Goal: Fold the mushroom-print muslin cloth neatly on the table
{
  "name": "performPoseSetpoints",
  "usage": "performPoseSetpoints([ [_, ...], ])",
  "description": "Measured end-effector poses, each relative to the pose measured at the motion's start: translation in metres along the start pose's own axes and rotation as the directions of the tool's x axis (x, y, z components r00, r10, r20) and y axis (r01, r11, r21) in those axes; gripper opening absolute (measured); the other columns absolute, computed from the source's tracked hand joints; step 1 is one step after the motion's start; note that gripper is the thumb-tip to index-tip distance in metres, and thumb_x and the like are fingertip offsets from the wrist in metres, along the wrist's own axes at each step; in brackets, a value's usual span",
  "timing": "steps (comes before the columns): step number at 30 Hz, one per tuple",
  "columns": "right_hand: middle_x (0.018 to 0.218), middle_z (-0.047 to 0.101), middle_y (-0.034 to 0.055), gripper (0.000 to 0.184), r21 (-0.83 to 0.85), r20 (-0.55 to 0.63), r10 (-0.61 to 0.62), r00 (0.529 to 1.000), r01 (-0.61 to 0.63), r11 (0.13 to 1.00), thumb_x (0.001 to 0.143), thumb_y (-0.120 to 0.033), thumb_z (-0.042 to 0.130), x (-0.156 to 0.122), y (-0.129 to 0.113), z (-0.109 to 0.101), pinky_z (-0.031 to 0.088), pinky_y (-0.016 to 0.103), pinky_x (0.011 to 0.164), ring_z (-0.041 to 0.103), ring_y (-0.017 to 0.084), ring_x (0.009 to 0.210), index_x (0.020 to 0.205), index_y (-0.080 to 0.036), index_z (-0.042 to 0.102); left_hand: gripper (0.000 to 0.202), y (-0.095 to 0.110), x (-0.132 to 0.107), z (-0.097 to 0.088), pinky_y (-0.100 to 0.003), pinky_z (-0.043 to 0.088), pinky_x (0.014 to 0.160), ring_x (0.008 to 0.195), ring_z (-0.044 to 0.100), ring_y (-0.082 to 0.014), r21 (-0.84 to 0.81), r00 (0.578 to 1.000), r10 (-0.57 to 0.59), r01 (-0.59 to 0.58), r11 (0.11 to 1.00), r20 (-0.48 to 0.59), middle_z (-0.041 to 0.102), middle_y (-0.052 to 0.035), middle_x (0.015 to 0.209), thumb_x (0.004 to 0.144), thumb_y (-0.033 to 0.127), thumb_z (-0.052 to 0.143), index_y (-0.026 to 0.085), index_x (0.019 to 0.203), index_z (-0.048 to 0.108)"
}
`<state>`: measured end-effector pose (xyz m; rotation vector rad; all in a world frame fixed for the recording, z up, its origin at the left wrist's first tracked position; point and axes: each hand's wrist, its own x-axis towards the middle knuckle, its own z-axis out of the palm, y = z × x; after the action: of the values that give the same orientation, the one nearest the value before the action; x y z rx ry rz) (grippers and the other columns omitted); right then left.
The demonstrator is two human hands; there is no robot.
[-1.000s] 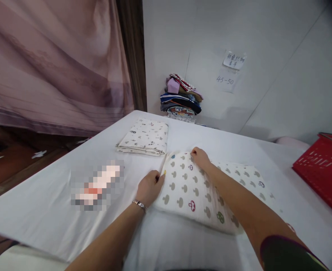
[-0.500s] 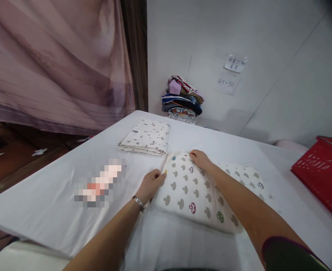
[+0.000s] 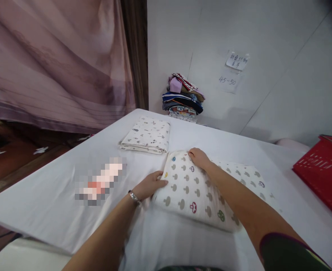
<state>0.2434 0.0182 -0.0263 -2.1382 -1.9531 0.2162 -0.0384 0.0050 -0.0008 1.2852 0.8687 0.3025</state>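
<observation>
A white cloth with a mushroom print point(image 3: 186, 184) lies partly folded on the white-covered table point(image 3: 98, 229), its right part reaching out beneath my right forearm. My left hand point(image 3: 151, 184), with a metal bracelet at the wrist, grips the cloth's left edge between thumb and fingers. At the far edge of the same cloth, my right hand point(image 3: 199, 158) has its fingers curled over the fabric. Beyond my left hand rests a neatly folded white cloth with a small grey print point(image 3: 149, 135). It touches or nearly touches the mushroom cloth's far left corner.
A pixelated patch point(image 3: 99, 182) hides something left of my hands. A red container point(image 3: 324, 173) stands at the right edge. Piled fabrics point(image 3: 183, 98) sit past the table's far edge by the wall, which bears handwritten papers point(image 3: 229, 81). A pink curtain point(image 3: 55, 67) hangs at left.
My left hand has shifted slightly left and down along the cloth's edge, its thumb now lower. My right hand keeps its place, and the cloth lies nearly as before.
</observation>
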Motion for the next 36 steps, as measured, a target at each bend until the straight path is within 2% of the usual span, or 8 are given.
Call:
performPoseSetpoints([
  [2, 0.099, 0.06, 0.0071, 0.027, -0.013, -0.02, -0.019, 1.0, 0.019, 1.0, 0.091, -0.028, 0.039, 0.001, -0.003, 0.001, 0.034, 0.026, 0.081, 0.05, 0.017, 0.095, 0.096, -0.018, 0.063, 0.048, -0.003, 0.003, 0.0, -0.031, 0.051, 0.068, 0.081, 0.065, -0.0226, 0.038, 0.998, -0.002, 0.005, 0.999, -0.067, 0.069, -0.0064, 0.089, 0.064, 0.041, 0.066, 0.016, 0.104, 0.057],
  [6, 0.093, 0.059, 0.0068, 0.027, -0.038, -0.078, -0.021, 0.997, 0.018, 0.999, 0.091, -0.03, 0.04, 0.002, -0.007, 0.005, 0.034, 0.027, 0.081, 0.049, 0.017, 0.091, 0.091, -0.018, 0.063, 0.058, -0.005, 0.007, 0.002, -0.032, 0.051, 0.067, 0.077, 0.065, -0.0209, 0.099, 0.984, 0.041, -0.024, 0.995, -0.171, 0.068, -0.005, 0.083, 0.068, 0.049, 0.063, 0.016, 0.115, 0.05],
  [11, 0.095, 0.059, 0.0077, 0.026, -0.027, -0.136, 0.022, 0.99, -0.026, 0.999, 0.091, -0.028, 0.038, 0.007, -0.005, 0.013, 0.034, 0.027, 0.08, 0.049, 0.018, 0.092, 0.088, -0.017, 0.061, 0.059, -0.006, 0.007, 0.006, -0.031, 0.051, 0.069, 0.081, 0.064, -0.0201, 0.013, 0.987, 0.105, -0.104, 0.994, -0.12, 0.068, -0.0058, 0.092, 0.069, 0.043, 0.063, 0.019, 0.119, 0.044],
  [17, 0.082, 0.061, 0.0053, 0.022, 0.015, -0.141, 0.034, 0.989, -0.032, 0.999, 0.089, -0.027, 0.041, 0.012, -0.002, 0.014, 0.035, 0.027, 0.071, 0.051, 0.017, 0.079, 0.081, -0.018, 0.059, 0.055, -0.01, 0.008, 0.006, -0.03, 0.048, 0.069, 0.079, 0.063, -0.0186, 0.274, 0.966, 0.19, -0.138, 0.952, -0.174, 0.068, -0.0036, 0.092, 0.072, 0.039, 0.059, 0.021, 0.122, 0.045],
  [23, 0.091, 0.059, 0.0057, 0.018, 0.084, -0.218, 0.007, 0.976, 0.011, 0.996, 0.089, -0.026, 0.04, 0.007, -0.003, 0.014, 0.036, 0.025, 0.076, 0.051, 0.016, 0.087, 0.089, -0.017, 0.056, 0.055, -0.014, 0.01, 0.005, -0.028, 0.045, 0.065, 0.072, 0.06, -0.0173, 0.365, 0.955, 0.233, -0.153, 0.918, -0.186, 0.066, -0.0014, 0.084, 0.073, 0.041, 0.056, 0.02, 0.123, 0.045],
  [25, 0.092, 0.06, 0.0056, 0.019, 0.133, -0.215, 0.013, 0.977, 0.016, 0.991, 0.089, -0.026, 0.04, 0.006, -0.002, 0.014, 0.037, 0.025, 0.076, 0.052, 0.016, 0.086, 0.092, -0.018, 0.057, 0.057, -0.014, 0.011, 0.005, -0.028, 0.045, 0.065, 0.071, 0.06, -0.017, 0.398, 0.942, 0.247, -0.141, 0.906, -0.228, 0.065, -0.0008, 0.081, 0.073, 0.044, 0.055, 0.02, 0.123, 0.046],
  [29, 0.105, 0.06, 0.0077, 0.022, 0.182, -0.122, 0.012, 0.993, 0.011, 0.983, 0.087, -0.029, 0.045, 0.009, -0.002, 0.009, 0.037, 0.028, 0.081, 0.052, 0.018, 0.094, 0.101, -0.018, 0.058, 0.059, -0.013, 0.011, 0.005, -0.028, 0.044, 0.069, 0.074, 0.06, -0.0172, 0.477, 0.903, 0.268, -0.083, 0.875, -0.335, 0.064, -0.0017, 0.083, 0.071, 0.05, 0.056, 0.019, 0.121, 0.048],
  [36, 0.093, 0.062, 0.0049, 0.024, 0.246, -0.114, 0.013, 0.993, 0.015, 0.969, 0.087, -0.025, 0.037, 0.01, -0.007, -0.001, 0.037, 0.026, 0.078, 0.054, 0.016, 0.087, 0.084, -0.019, 0.061, 0.054, -0.024, 0.017, 0.005, -0.029, 0.046, 0.071, 0.077, 0.06, -0.0172, 0.435, 0.9, 0.287, -0.126, 0.892, -0.327, 0.064, -0.0024, 0.09, 0.072, 0.048, 0.057, 0.021, 0.118, 0.052],
])
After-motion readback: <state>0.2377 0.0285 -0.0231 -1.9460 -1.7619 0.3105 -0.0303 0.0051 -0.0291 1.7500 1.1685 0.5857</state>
